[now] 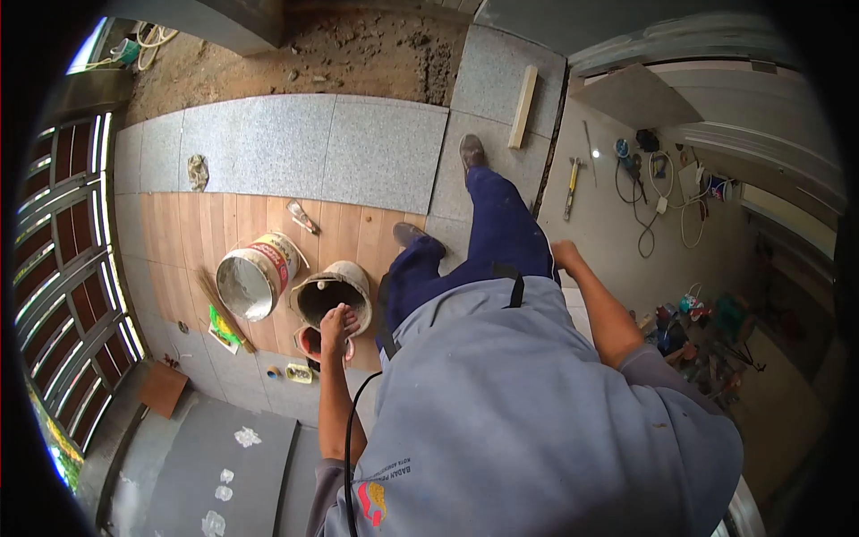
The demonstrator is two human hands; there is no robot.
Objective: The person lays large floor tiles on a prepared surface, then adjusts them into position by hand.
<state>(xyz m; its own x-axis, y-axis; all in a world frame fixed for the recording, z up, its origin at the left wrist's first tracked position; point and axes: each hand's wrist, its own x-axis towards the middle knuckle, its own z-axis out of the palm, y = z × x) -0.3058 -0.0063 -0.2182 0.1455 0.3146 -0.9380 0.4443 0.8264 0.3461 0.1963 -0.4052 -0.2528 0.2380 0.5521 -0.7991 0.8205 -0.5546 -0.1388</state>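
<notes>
My left hand is held out in front of a bucket with a dark inside. Its fingers are stretched and slightly apart, with nothing seen in them. Close by, a smaller red-rimmed bucket is partly hidden behind my wrist. Beside these stands a white paint bucket with a red and yellow label and grey residue inside. My right hand hangs next to my right thigh. Its fingers are mostly hidden, and I see no object there.
Large grey tiles border bare soil. A wooden batten lies near my foot. A hammer, cables and assorted tools are at right. A broom and a slatted gate are at left.
</notes>
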